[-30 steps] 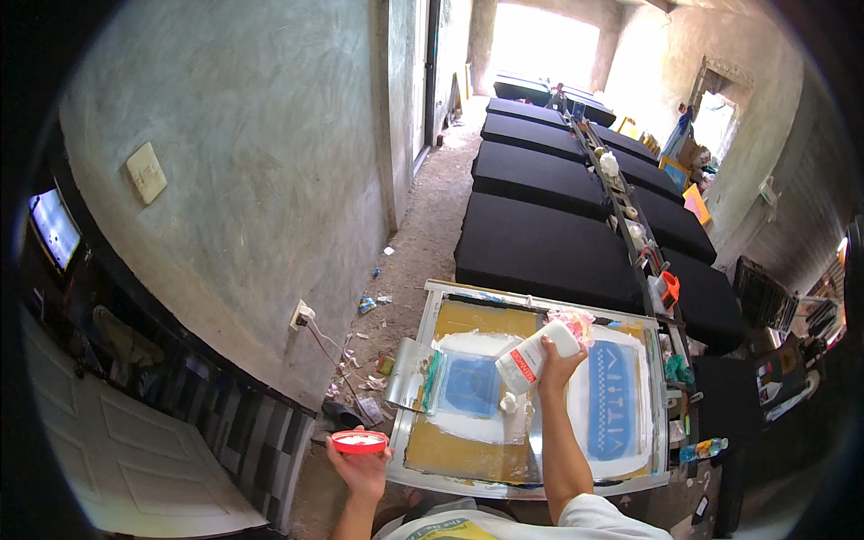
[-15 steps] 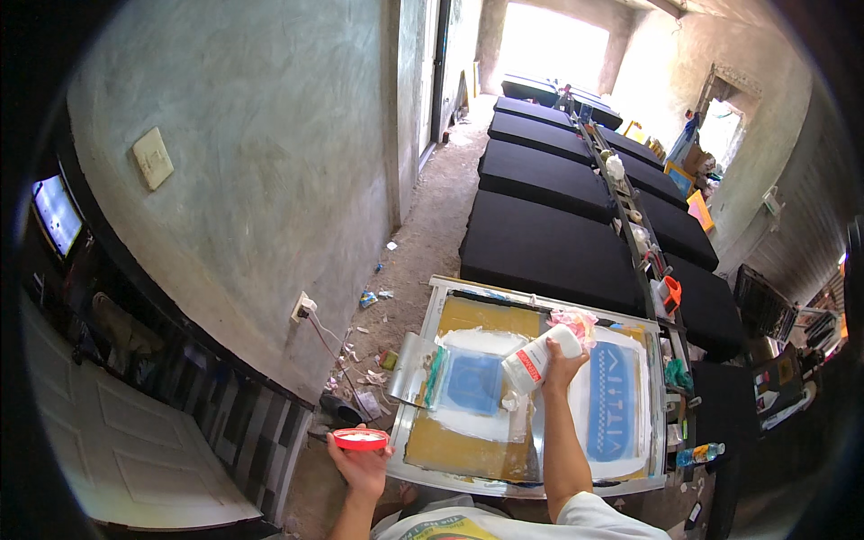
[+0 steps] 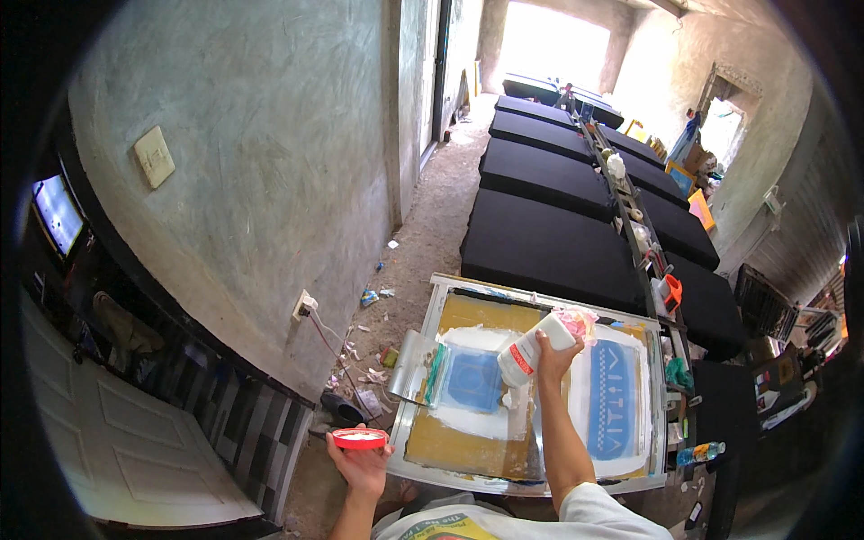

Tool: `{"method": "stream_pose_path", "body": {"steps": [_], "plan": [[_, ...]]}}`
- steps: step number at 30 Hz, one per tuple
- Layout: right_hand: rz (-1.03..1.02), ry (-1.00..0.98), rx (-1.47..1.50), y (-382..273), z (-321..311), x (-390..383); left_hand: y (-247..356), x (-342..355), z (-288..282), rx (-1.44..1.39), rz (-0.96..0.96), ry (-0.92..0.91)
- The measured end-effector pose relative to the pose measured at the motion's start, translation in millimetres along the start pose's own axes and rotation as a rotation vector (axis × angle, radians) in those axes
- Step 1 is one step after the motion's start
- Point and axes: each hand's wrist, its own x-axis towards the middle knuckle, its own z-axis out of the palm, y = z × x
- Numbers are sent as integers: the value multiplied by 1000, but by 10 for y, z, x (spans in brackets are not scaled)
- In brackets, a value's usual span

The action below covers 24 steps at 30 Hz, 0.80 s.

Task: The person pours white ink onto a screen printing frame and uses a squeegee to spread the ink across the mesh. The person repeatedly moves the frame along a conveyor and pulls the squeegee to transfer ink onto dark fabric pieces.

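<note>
My left hand (image 3: 360,468) holds a red round lid (image 3: 359,438), its white-coated inside facing up, left of the screen frame. In my right hand (image 3: 560,358) is a white plastic jar (image 3: 524,358) with a red label band, tilted with its lower end toward the left. A crumpled pink-and-white piece (image 3: 576,324) shows just beyond that hand; I cannot tell whether it is held too. Below them lies a printing screen (image 3: 468,450) with two blue stencil areas ringed in white. A small whitish lump (image 3: 511,398) shows under the jar.
A squeegee (image 3: 416,367) with a metal holder rests on the screen's left side. Black-covered tables (image 3: 544,238) run away in rows, split by a rail cluttered with tools. Right of the screen stand an orange-capped bottle (image 3: 700,453) and an orange tool (image 3: 671,293). A plastered wall rises at left.
My right hand has shifted the jar slightly left and tilted it more steeply. My left hand with the lid stays almost where it was.
</note>
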Motion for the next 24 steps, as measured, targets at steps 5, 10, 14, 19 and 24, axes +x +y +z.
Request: {"method": "stream_pose_path", "body": {"steps": [5,10,14,19,24], "plan": [[-20,-24,-23,140,-39,29,-6,-35,3,-5,13,30],[-119,-30,109,243,-91,125,-11,-57,6,12,19,24],[-24,28,367,109,-125,279,-25,-63,-1,10,14,29],[6,46,441,-181,-259,329,-57,-66,-27,23,9,11],[-168,27,189,-139,-165,220,-108,-90,-24,23,12,-6]]}}
